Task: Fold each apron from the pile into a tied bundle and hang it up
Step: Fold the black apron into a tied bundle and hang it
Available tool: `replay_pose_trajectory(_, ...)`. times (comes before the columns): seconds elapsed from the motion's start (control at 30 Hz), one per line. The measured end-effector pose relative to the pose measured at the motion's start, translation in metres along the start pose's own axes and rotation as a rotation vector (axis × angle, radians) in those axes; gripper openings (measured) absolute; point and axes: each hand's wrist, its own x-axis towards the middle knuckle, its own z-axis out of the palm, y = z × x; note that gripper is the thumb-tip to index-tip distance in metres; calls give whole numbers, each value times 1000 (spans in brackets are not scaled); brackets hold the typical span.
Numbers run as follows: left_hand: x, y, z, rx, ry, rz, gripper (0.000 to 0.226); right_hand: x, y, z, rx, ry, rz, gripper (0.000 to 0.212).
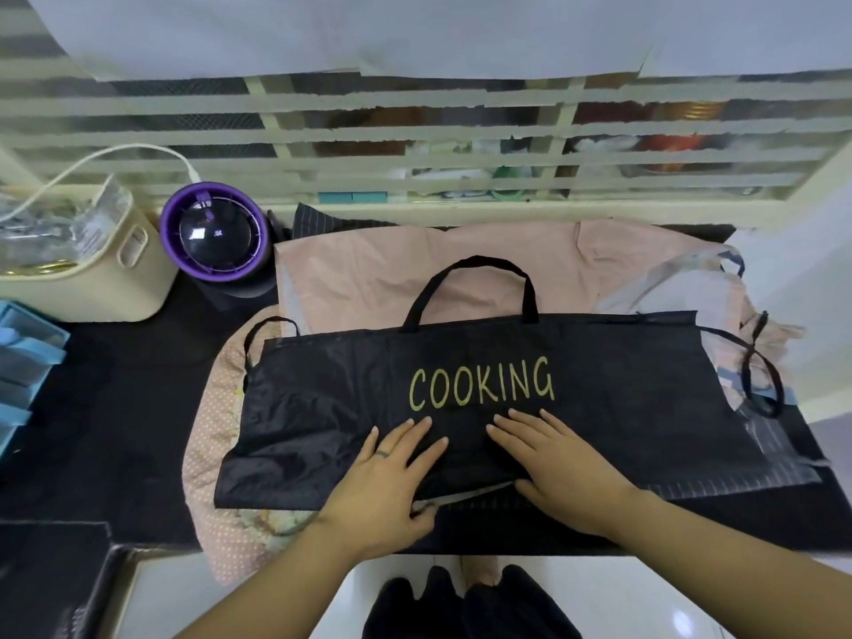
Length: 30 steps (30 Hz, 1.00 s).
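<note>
A black apron (322, 408) with gold "COOKING" lettering lies folded into a wide band across the pile. Its neck loop (470, 283) points away from me, and thin black ties trail off at the left (263, 334) and right (760, 375). My left hand (392, 477) and my right hand (558, 458) rest flat on the apron's near edge, fingers spread, side by side below the lettering. Under it lie a pink apron (392, 269), a dotted pink one (207, 454) and a pale blue-trimmed one (682, 288).
A dark table (115, 408) carries the pile. At the back left stand a purple-rimmed round appliance (214, 232) and a cream container (92, 274) with a white cable. Blue trays (23, 362) sit at the left edge. A slatted cream shelf front (415, 145) runs behind.
</note>
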Motion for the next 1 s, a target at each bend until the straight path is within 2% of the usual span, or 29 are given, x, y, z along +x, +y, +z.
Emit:
replay_pose_trajectory(0.1,2,2,-4,-15,-1,-20,74,4,-4,-3,-59,-17,-3,68)
replay_pose_trajectory(0.17,3,2,-9,-48,-7,-50,68,5,-7,-7,-84,-90,35,69)
replay_pose_trajectory(0.33,-3,-10,-23,-92,-81,-124,72,7,-14,-27,-164,-230,124,67)
replay_pose_trajectory(0.43,-5,-8,-48,-221,-287,-193,60,12,-8,-41,-114,-385,147,59)
replay_pose_trajectory(0.53,5,-14,-81,-372,-540,-278,38,20,1,-74,93,-554,167,34)
replay_pose_trajectory(0.6,16,-24,-97,-349,-645,-274,13,30,8,-94,192,-674,215,35)
replay_pose_trajectory(0.67,29,-37,-105,-277,-678,-313,16,44,16,-100,198,-739,302,39)
replay_pose_trajectory(0.77,43,-58,-105,-217,-588,-356,14,58,28,-95,98,-623,372,38)
replay_pose_trajectory(0.87,47,-78,-92,-183,-429,-436,36,63,43,-79,-22,-451,407,40)
replay_pose_trajectory(1.0,42,-89,-70,-56,-204,-508,27,57,49,-52,-26,-197,400,23)
